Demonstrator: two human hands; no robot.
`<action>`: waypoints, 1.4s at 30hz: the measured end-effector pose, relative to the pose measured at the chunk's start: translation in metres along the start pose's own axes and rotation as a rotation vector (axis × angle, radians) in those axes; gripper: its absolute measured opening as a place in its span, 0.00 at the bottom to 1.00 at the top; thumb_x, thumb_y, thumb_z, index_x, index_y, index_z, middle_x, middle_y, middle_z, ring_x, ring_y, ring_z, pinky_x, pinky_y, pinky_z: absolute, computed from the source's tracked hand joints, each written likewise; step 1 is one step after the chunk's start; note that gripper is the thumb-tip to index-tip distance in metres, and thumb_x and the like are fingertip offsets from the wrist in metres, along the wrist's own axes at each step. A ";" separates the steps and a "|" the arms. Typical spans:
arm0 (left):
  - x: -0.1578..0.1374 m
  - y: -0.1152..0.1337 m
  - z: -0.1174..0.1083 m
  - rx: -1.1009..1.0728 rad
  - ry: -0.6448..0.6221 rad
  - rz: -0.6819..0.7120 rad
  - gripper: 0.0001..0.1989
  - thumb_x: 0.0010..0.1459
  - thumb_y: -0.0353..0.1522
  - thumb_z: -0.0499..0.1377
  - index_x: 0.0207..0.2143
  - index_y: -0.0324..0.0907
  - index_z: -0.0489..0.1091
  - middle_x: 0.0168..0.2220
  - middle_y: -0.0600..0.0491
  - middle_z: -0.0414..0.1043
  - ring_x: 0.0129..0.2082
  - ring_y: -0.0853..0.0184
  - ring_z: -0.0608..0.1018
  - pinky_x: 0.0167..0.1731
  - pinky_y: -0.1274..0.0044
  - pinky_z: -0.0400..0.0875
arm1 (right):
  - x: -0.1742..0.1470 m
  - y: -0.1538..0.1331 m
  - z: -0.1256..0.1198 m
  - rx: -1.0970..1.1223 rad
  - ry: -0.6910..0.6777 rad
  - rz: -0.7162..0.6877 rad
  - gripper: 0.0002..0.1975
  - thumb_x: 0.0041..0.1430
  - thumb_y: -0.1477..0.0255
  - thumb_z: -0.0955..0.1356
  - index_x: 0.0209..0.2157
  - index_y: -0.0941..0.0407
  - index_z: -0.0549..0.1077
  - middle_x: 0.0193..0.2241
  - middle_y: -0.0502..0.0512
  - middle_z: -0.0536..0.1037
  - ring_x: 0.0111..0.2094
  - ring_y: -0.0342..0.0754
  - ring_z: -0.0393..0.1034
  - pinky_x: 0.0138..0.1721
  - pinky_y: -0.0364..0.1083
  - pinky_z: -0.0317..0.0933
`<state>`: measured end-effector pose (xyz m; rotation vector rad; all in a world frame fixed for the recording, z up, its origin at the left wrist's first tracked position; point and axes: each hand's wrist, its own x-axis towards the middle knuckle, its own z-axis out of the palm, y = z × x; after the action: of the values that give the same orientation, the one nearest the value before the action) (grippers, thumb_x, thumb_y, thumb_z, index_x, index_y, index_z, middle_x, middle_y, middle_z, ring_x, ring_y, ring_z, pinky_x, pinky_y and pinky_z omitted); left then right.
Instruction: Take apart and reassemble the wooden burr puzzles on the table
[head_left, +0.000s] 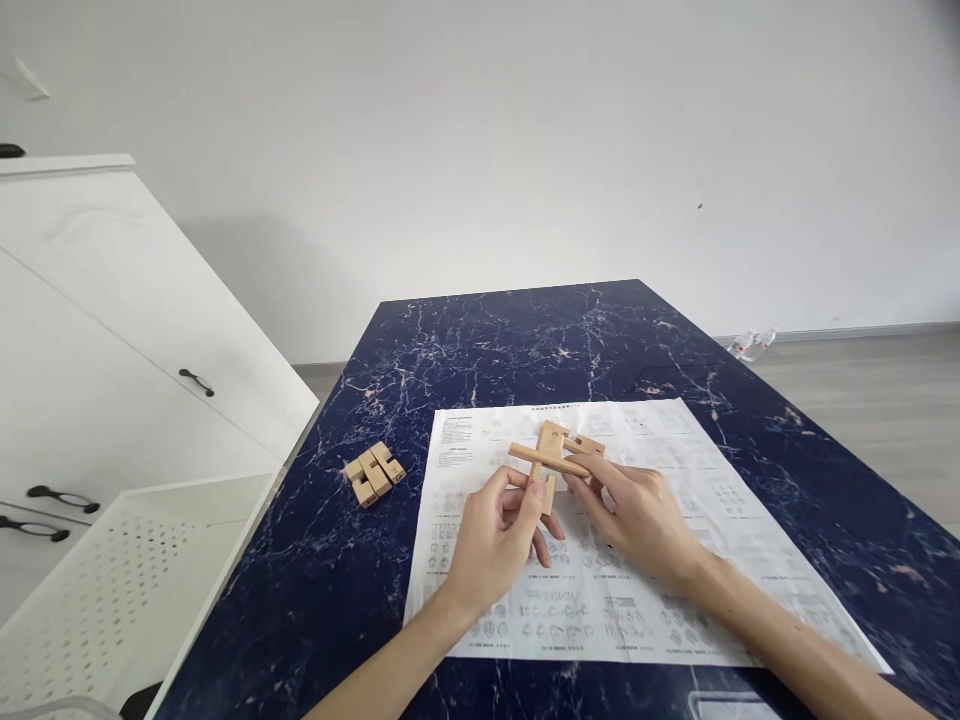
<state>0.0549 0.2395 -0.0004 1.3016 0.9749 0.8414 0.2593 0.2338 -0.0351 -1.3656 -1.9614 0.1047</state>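
My left hand (501,525) pinches a notched wooden puzzle piece (553,438) between thumb and fingers, over the printed sheet. A plain wooden stick (536,457) lies across that piece, its right end gripped by my right hand (634,510). Stick and piece cross each other; whether they interlock I cannot tell. Just behind my right fingers another notched wooden piece (591,444) shows in part. To the left of the sheet, several notched wooden blocks (376,473) sit side by side on the table, some with printed numbers.
A large white instruction sheet (720,560) with small diagrams lies under my hands on the dark blue marbled table (510,345). White cabinets (112,300) with black handles stand at the left. A clear plastic item (752,344) is on the floor beyond the right edge.
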 end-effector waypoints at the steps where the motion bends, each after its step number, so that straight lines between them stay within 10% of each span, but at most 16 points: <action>1: 0.000 0.000 0.001 -0.007 -0.002 -0.006 0.20 0.68 0.49 0.59 0.36 0.43 0.63 0.27 0.52 0.79 0.16 0.71 0.76 0.20 0.81 0.69 | 0.000 -0.001 0.000 -0.020 0.018 0.001 0.11 0.75 0.68 0.64 0.47 0.56 0.77 0.20 0.46 0.76 0.17 0.43 0.67 0.23 0.43 0.55; 42: 0.003 0.018 -0.001 0.067 -0.076 -0.011 0.21 0.68 0.50 0.58 0.35 0.43 0.62 0.24 0.53 0.78 0.18 0.68 0.77 0.21 0.77 0.73 | 0.014 -0.005 -0.001 -0.262 0.207 0.122 0.15 0.74 0.65 0.63 0.38 0.56 0.78 0.16 0.48 0.74 0.17 0.44 0.64 0.23 0.44 0.48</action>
<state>0.0557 0.2446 0.0173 1.3749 0.9562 0.7502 0.2534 0.2431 -0.0242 -1.5955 -1.7635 -0.2354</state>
